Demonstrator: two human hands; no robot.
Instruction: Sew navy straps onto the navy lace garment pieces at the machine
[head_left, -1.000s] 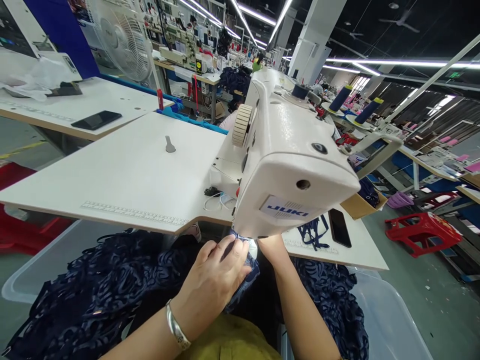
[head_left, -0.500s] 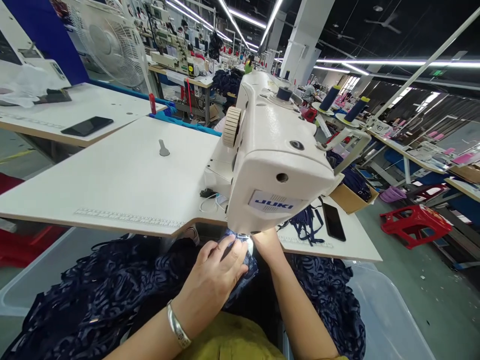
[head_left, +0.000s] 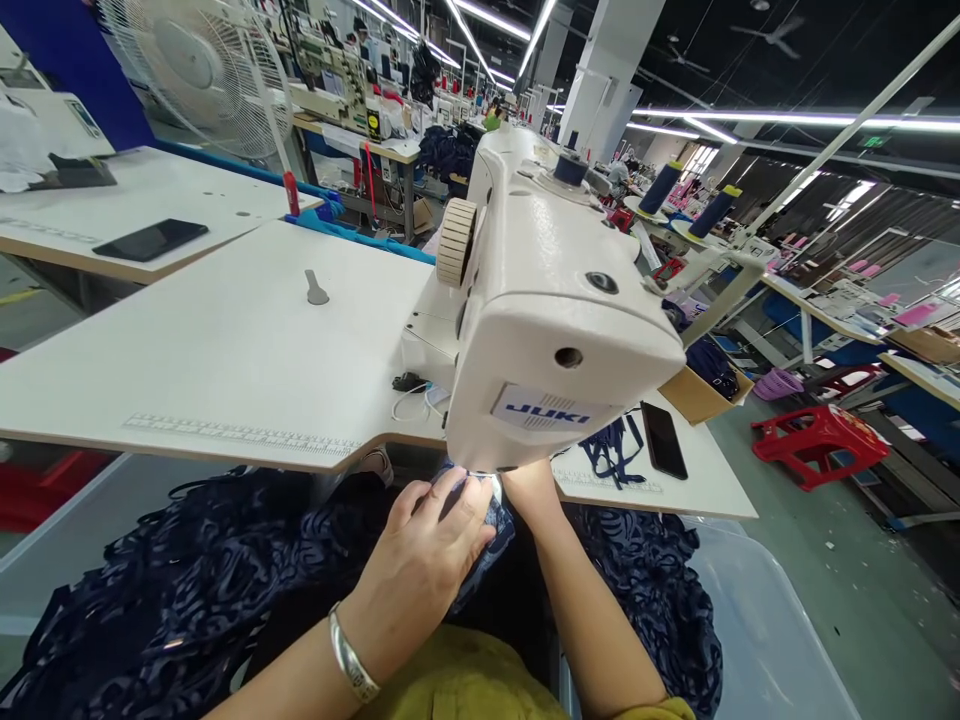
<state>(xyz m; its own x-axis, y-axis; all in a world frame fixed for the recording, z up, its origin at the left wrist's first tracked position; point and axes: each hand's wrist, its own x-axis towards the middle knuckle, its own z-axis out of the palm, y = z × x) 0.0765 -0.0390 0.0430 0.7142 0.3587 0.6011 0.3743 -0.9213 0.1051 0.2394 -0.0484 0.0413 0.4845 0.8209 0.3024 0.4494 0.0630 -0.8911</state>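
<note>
A white sewing machine [head_left: 562,330] stands in front of me, its head end turned my way. Just below that head, my left hand [head_left: 431,535] presses its bent fingers and thumb onto a piece of navy patterned fabric [head_left: 480,565]. The fabric hangs down from the machine towards my lap. My right hand [head_left: 534,490] reaches in under the head from the right, with its fingers hidden behind the machine. Needle and presser foot are out of sight. Heaps of similar navy fabric [head_left: 210,570] lie on both sides of my lap.
On the white table [head_left: 247,340] lie a small grey metal piece [head_left: 316,289], navy strips [head_left: 613,455] and a phone [head_left: 664,440]. Translucent plastic bins [head_left: 772,620] flank me below the table edge. A red stool [head_left: 817,445] stands on the floor at right.
The view has shifted slightly, so the table and machine sit a little differently in the picture. Both hands keep nearly the same place at the fabric under the machine head.
</note>
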